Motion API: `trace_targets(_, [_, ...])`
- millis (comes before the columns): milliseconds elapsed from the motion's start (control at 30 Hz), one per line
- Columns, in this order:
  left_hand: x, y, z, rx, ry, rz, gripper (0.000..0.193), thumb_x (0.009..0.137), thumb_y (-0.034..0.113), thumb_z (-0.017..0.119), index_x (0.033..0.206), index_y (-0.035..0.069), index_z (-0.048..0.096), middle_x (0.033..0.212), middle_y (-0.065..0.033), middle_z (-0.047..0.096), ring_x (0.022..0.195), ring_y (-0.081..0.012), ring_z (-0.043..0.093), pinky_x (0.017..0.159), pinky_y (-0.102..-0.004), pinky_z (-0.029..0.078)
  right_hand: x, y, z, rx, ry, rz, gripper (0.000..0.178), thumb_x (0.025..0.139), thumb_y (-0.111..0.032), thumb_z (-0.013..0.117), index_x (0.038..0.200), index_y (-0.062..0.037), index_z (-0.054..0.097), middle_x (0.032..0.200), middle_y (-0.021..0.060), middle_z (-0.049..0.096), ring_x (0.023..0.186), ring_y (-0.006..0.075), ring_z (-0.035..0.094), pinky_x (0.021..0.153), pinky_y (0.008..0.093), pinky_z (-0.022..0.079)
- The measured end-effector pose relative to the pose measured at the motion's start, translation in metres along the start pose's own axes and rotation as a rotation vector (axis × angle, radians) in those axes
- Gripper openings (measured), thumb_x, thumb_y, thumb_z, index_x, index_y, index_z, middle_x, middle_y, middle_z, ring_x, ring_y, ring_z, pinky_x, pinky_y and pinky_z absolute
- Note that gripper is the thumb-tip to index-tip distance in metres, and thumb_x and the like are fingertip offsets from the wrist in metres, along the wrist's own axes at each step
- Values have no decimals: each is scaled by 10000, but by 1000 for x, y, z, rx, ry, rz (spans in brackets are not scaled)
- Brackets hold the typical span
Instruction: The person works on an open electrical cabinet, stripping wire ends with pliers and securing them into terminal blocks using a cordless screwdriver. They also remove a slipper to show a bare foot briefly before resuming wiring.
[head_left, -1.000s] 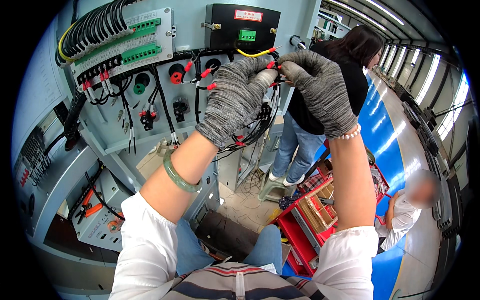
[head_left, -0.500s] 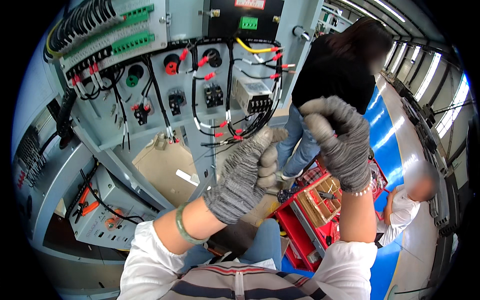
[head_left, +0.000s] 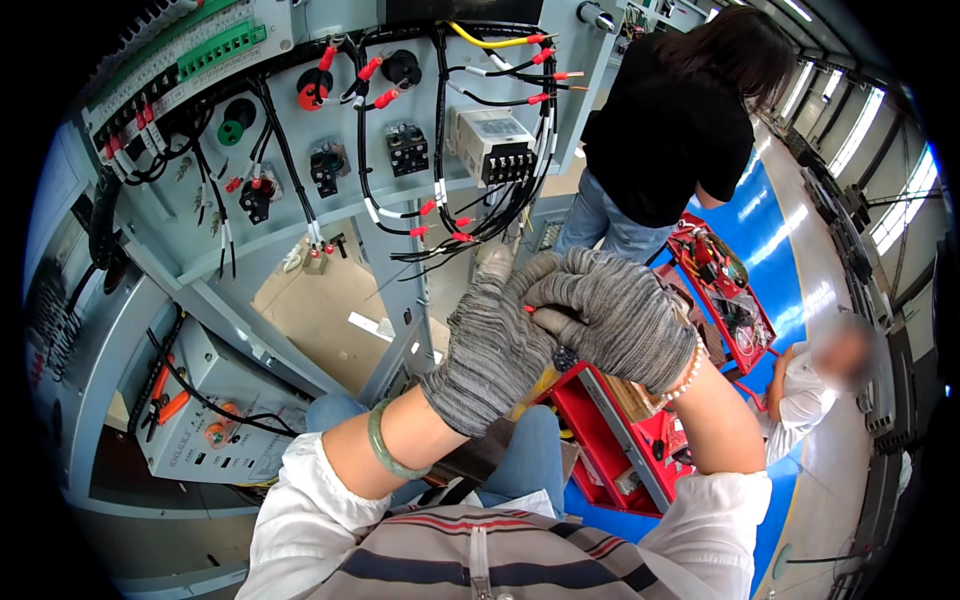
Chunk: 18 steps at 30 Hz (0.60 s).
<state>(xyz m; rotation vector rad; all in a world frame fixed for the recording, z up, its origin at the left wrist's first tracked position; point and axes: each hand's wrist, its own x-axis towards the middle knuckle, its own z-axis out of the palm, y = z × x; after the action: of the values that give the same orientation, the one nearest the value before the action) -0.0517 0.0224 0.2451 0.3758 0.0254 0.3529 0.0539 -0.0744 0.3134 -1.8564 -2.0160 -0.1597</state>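
Observation:
My gloved left hand (head_left: 490, 345) is closed below the hanging bundle of black wires (head_left: 440, 257), its fingertips beside the lower wire ends. What it grips is hidden by the glove. Against it, my gloved right hand (head_left: 620, 318) pinches a small red wire terminal (head_left: 529, 309), mostly covered by the fingers. Other wires of the harness carry red terminals (head_left: 420, 231) and white sleeves. Just above the hands, a white meter module (head_left: 492, 140) with a black terminal strip is mounted on the grey panel (head_left: 290, 210).
On the panel are a red button base (head_left: 313, 90), a green one (head_left: 236, 121) and black contact blocks (head_left: 408, 150). A grey box (head_left: 215, 410) with orange-handled pliers (head_left: 172, 407) stands lower left. Red tool carts (head_left: 590, 440) and two people (head_left: 670, 130) are at right.
My right hand has come down and left to meet my left hand, and a red terminal now shows in its fingers. The panel sits higher in view. The nearest person has turned and bent toward a cart.

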Motion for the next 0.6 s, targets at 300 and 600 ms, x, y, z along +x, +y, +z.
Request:
trace_targets(300, [6,1,2,242,46,64,383,915,383,522,1110,54,541,921,-76,580,784,-169,585,685,-283,524,0,-2,-19,522,47,267,165,742,-111,657,893,-45,650,810,113,610,820,245,618,759,336,497])
trace_targets(600, [9,1,19,90,113,68,312,925,338,520,969,34,571,877,-77,585,833,-171,607,717,-274,559,11,-12,-23,-48,79,9,174,751,-101,666,917,-51,666,809,79,585,731,211,601,664,322,488])
